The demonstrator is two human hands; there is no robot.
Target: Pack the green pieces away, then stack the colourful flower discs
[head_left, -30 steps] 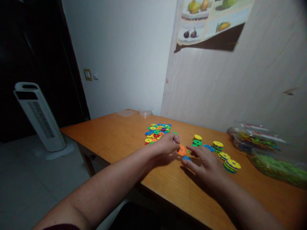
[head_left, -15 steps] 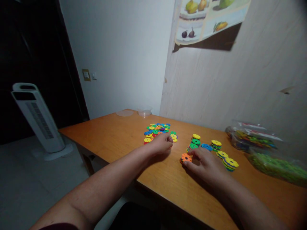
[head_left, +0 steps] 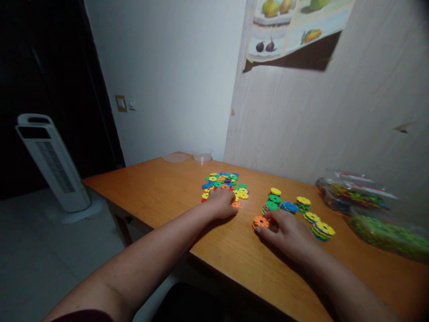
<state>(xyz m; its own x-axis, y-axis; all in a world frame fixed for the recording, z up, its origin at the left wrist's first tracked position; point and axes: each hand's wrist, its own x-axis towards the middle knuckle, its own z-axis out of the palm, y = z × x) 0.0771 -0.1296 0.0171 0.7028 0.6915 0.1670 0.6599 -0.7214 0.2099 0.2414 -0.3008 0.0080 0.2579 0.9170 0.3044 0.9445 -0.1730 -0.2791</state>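
My left hand [head_left: 220, 204] is low over the near edge of a loose pile of flower-shaped plastic discs [head_left: 219, 184]. Its fingers are curled, and an orange disc [head_left: 236, 205] shows at the thumb and forefinger; the other fingertips are hidden. To the right, my right hand [head_left: 284, 228] pinches a short stack of discs [head_left: 260, 222] with an orange one on top, thumb at the near side and forefinger at the far side. Just beyond stand a green-topped stack [head_left: 273, 204], a blue-topped stack [head_left: 289, 207] and a yellow-topped stack [head_left: 303, 202].
More yellow-topped stacks [head_left: 323, 230] stand right of my right hand. Clear bags of coloured pieces [head_left: 358, 194] and a container of green pieces [head_left: 389, 232] line the right side. A clear bowl [head_left: 202, 155] and a round lid [head_left: 174, 157] lie at the back. A tower fan [head_left: 53, 165] stands left.
My left hand has shifted left and down onto the near edge of the pile, and an orange disc now shows at its thumb. My right hand keeps its hold on the stack.
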